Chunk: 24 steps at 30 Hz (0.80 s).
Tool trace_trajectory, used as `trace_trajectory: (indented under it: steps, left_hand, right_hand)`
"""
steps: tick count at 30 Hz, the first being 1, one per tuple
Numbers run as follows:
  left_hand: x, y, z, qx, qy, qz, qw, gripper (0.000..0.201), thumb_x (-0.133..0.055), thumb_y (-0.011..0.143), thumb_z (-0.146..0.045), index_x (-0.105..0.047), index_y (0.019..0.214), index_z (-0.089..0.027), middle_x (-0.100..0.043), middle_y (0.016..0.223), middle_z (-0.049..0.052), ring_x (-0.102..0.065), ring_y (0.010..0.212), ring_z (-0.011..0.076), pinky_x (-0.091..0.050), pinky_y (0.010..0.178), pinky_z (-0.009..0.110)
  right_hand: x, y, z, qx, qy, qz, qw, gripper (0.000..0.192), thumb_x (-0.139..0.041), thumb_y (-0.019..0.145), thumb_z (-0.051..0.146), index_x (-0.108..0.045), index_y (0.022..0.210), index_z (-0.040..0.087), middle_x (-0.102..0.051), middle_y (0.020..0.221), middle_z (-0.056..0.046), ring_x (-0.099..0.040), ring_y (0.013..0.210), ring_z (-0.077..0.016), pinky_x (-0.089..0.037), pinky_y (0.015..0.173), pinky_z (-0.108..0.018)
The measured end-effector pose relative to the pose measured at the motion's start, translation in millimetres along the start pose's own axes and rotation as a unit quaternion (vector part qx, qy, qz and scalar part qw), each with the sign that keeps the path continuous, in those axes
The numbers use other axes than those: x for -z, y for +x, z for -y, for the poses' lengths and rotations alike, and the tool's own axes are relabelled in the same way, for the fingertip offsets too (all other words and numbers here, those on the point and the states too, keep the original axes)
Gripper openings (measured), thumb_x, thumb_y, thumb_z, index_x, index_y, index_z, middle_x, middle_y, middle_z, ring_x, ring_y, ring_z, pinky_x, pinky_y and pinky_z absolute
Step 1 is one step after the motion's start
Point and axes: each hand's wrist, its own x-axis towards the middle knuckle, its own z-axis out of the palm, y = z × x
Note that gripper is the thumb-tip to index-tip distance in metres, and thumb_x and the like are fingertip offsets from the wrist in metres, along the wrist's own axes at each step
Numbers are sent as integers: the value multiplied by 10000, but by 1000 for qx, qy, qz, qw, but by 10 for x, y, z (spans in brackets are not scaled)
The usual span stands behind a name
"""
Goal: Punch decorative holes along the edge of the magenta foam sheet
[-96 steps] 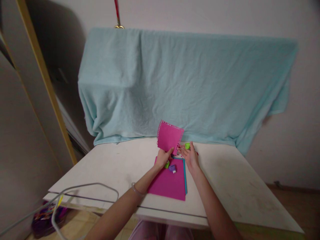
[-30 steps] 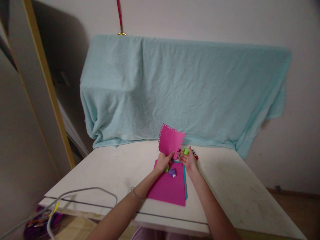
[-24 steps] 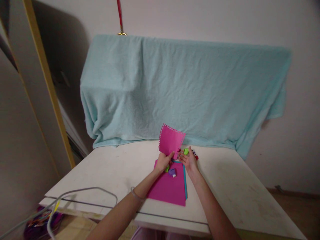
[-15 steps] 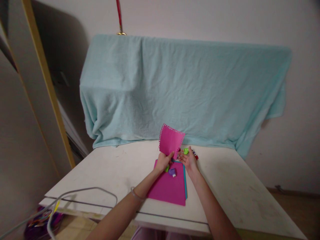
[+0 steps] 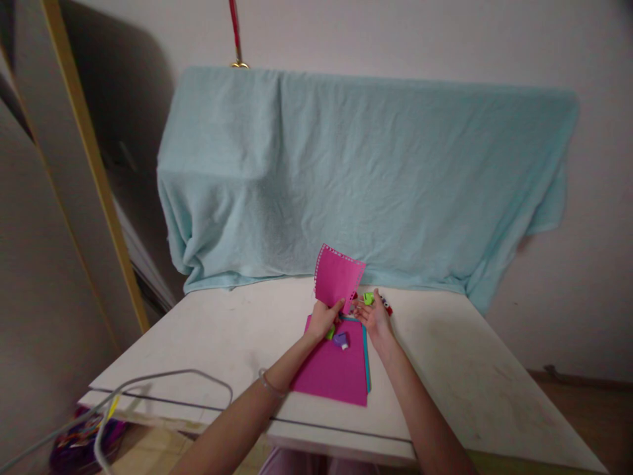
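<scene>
My left hand (image 5: 324,320) is closed on the lower edge of a pink paper sheet (image 5: 337,277), thumb on top. The sheet stands up from the table, slightly curved, with small punched holes along its left, top and right edges. My right hand (image 5: 376,324) is at the sheet's lower right, palm turned inward and fingers apart. Just beyond its fingers is a small green craft punch (image 5: 368,298); whether they touch it I cannot tell. Beneath my left wrist, a purple craft punch (image 5: 341,340) and a partly hidden green one (image 5: 330,334) rest on a magenta sheet (image 5: 332,376).
A blue sheet (image 5: 366,359) peeks out under the magenta one. Small red-and-white items (image 5: 386,306) lie behind my right hand. A pale blue cloth (image 5: 366,178) hangs at the back of the white table (image 5: 257,330). A grey cable (image 5: 182,373) loops over the front left.
Almost nothing differs. My right hand has shifted very slightly; the sheet and my left hand stay in place.
</scene>
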Motion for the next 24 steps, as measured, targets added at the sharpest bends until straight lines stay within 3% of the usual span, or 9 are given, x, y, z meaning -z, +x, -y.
trace_trajectory:
  steps: [11,24]
  left_hand:
    - [26,-45,-46,2,1,-1,1000,517,-589,891,-556,-542,543,-178,-528,422,13,-490,392,115,-364,445,220]
    - [10,-27,-33,-7,-5,-8,1000,515,-567,911,-511,-526,521,-176,-527,421,17,-465,375,98,-331,419,207]
  right_hand:
    - [36,44,-18,2,-2,4,1000,442,-415,1001,540,-619,848,178,-761,738,-102,-630,518,-159,-532,544,-250]
    - [41,45,-9,3,16,-6,1000,424,-389,1017,521,-601,854,192,-770,766,-115,-695,596,-183,-576,607,-266]
